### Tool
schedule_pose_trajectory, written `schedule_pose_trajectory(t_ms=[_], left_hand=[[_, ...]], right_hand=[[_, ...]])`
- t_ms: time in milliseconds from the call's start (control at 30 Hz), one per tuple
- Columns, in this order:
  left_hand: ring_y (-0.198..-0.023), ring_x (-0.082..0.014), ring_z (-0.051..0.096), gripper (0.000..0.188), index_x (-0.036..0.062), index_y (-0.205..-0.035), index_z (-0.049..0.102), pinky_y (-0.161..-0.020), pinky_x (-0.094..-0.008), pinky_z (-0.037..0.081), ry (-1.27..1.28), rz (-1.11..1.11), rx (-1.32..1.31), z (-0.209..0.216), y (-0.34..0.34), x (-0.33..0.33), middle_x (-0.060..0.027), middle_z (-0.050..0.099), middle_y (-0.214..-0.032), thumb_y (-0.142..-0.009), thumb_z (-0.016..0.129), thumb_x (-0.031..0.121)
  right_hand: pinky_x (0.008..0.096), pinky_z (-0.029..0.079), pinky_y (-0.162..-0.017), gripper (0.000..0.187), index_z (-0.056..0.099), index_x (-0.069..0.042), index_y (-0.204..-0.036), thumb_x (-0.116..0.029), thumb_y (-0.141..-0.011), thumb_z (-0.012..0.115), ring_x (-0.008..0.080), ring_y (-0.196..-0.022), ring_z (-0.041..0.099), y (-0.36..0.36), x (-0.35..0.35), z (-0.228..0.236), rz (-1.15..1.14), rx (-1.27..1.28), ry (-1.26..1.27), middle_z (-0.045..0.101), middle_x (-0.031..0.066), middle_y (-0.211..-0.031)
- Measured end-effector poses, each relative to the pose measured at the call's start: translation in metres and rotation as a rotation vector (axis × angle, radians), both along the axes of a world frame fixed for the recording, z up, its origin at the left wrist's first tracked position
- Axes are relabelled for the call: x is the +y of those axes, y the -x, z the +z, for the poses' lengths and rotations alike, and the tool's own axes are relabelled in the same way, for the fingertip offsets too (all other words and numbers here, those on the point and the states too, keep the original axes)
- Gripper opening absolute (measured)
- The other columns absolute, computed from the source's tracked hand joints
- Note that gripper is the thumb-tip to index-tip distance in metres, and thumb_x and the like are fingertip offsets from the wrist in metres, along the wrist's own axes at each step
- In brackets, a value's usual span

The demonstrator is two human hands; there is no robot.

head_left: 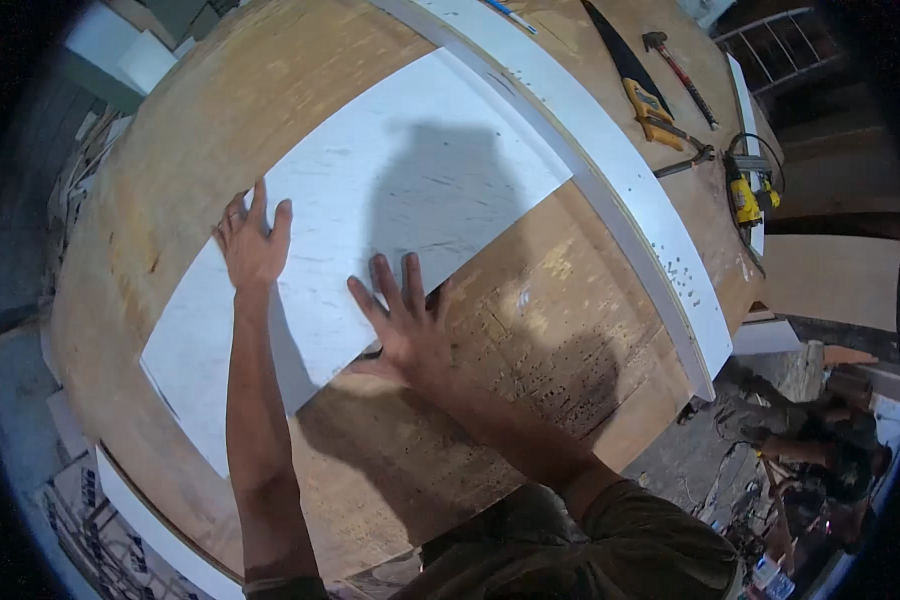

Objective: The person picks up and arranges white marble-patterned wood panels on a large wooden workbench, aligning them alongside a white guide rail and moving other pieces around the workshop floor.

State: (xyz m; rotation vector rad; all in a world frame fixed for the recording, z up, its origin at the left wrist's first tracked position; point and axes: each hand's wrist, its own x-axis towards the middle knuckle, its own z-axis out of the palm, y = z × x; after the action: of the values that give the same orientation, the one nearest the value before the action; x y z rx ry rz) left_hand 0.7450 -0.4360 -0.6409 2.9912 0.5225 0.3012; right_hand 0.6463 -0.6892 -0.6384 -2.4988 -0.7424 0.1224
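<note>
A white rectangular panel point(335, 160) with grey scuff marks lies slantwise across the wooden tabletop point(570, 290). My left hand point(254, 245) rests at its left edge, fingers spread and fingertips near that edge. My right hand point(410, 335) lies over the panel's near right edge, fingers stretched out on the white face. A dark gap shows under the edge beside this hand. At its far right end, the panel meets a long white strip board point(620, 190) with a raised edge. Shadow covers part of the panel.
Beyond the strip lie a yellow-handled handsaw point(652, 110), a hammer point(682, 80), pincers point(685, 155) and a yellow power tool point(745, 195). A blue pen-like stick point(510, 14) lies at the far edge. Another person point(820, 450) is low at the right, among floor clutter.
</note>
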Motion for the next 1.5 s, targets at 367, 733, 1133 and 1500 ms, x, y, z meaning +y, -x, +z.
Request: schedule_pose_trajectory(t_ms=[367, 733, 1133, 1500], left_hand=[[-0.139, -0.0361, 0.036, 0.063, 0.0225, -0.145, 0.050, -0.117, -0.0610, 0.016, 0.006, -0.023, -0.106, -0.007, 0.005, 0.007, -0.0168, 0.044, -0.146, -0.091, 0.054, 0.055], [-0.145, -0.0370, 0.028, 0.075, 0.0166, -0.142, 0.051, -0.110, -0.0740, 0.015, 0.140, -0.070, -0.040, 0.004, 0.078, -0.005, -0.0144, 0.037, -0.153, -0.081, 0.067, 0.057], [-0.148, -0.0358, 0.021, 0.086, 0.0314, -0.151, 0.038, -0.109, -0.0757, 0.014, -0.031, -0.118, 0.076, 0.005, 0.243, -0.048, -0.0096, 0.026, -0.160, -0.079, 0.054, 0.076], [-0.148, -0.0406, 0.021, 0.088, 0.0227, -0.149, 0.045, -0.115, -0.0673, 0.013, -0.078, -0.103, 0.110, 0.009, 0.256, -0.024, -0.0153, 0.031, -0.159, -0.077, 0.060, 0.073]], right_hand=[[0.0689, 0.021, -0.111, 0.097, 0.029, -0.028, -0.155, -0.070, -0.076, 0.066, 0.0400, -0.150, 0.014, -0.058, -0.042, 0.021, 0.264, -0.034, 0.269, 0.018, 0.0136, -0.163], [0.0753, 0.012, -0.110, 0.105, 0.039, -0.036, -0.150, -0.081, -0.060, 0.069, 0.0474, -0.147, 0.018, -0.086, -0.021, 0.020, 0.473, -0.252, 0.280, 0.022, 0.0099, -0.163], [0.0703, 0.016, -0.111, 0.108, 0.039, -0.027, -0.151, -0.070, -0.060, 0.078, 0.0405, -0.149, 0.017, -0.115, -0.063, 0.037, 0.321, -0.235, 0.591, 0.023, 0.0100, -0.162], [0.0644, 0.019, -0.113, 0.098, 0.056, -0.029, -0.139, -0.070, -0.053, 0.080, 0.0399, -0.145, 0.022, -0.163, -0.107, 0.030, 0.357, -0.190, 0.348, 0.028, 0.0067, -0.158]])
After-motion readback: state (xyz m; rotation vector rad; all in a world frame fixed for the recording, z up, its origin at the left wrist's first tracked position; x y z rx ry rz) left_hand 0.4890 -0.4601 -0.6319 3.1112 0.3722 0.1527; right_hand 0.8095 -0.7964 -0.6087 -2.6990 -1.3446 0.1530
